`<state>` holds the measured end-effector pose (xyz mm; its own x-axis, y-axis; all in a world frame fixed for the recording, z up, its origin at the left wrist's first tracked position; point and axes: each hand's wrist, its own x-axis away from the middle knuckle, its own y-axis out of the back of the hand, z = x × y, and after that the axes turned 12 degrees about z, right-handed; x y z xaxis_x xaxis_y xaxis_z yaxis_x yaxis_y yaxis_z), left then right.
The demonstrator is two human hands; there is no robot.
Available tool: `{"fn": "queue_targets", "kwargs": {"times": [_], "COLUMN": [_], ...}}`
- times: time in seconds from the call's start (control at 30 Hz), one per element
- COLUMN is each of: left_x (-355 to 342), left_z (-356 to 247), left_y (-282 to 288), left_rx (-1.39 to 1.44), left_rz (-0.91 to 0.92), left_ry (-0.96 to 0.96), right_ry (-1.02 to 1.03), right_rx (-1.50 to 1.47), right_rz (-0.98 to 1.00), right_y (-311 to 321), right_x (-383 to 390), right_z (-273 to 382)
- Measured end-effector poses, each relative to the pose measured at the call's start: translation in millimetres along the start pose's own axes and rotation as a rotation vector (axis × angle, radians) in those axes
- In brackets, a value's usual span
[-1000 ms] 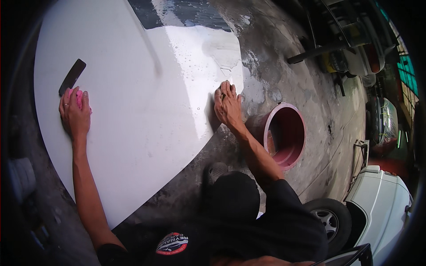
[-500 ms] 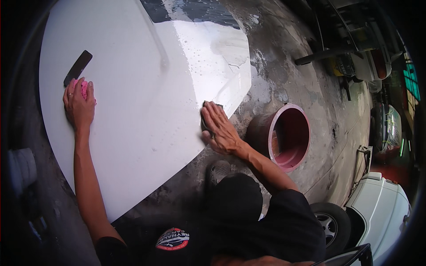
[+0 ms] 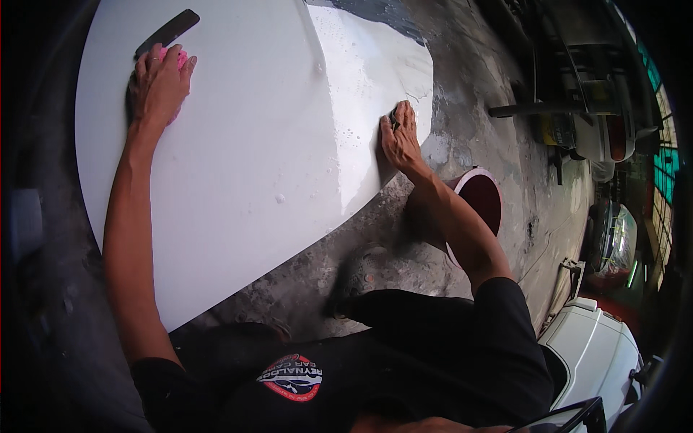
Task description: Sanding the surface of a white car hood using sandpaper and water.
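A large white panel, like a car bonnet, lies in front of me, its right part wet with water drops. On its left side my left hand is closed over a crumpled pink sponge or cloth. A long dark block rests on the panel just beyond those fingertips. Near the panel's right edge my right hand presses down with its fingers together. Something small and dark shows under them, perhaps a sanding pad; most of it is hidden.
A reddish bucket stands on the stained concrete floor beyond my right forearm, which partly covers it. My shoe is near the panel's front edge. A white vehicle is at the lower right, with dark stands and car parts at the far right.
My right hand has slid away from me and rightward along the panel's edge. My left hand with the pink piece appears farther up. The view has shifted, and my leg and shoe have moved.
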<state>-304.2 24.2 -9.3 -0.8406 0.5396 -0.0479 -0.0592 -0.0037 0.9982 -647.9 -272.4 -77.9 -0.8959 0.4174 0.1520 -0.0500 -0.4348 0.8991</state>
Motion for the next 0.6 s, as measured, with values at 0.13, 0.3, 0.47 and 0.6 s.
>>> {"fn": "queue_targets", "kwargs": {"times": [0.13, 0.3, 0.47, 0.6], "left_x": [-38.6, -61.9, -54.5, -47.4], "left_z": [-10.1, -7.9, 7.6, 8.8], "left_y": [-6.6, -38.1, -51.0, -46.0], "left_rx": [0.116, 0.222, 0.15, 0.158], "left_rz": [-0.021, -0.125, -0.143, -0.1], "left_ry": [0.048, 0.119, 0.032, 0.049], "right_ry": [-0.053, 0.105, -0.112, -0.256], "right_rx": [0.01, 0.17, 0.026, 0.06], "right_rz": [-0.102, 0.232, -0.038, -0.031], "right_y": [-20.9, -55.0, -31.7, -55.7], "right_x": [54.2, 133.7, 84.0, 98.4], "right_z": [106.6, 206.3, 137.9, 166.8]}}
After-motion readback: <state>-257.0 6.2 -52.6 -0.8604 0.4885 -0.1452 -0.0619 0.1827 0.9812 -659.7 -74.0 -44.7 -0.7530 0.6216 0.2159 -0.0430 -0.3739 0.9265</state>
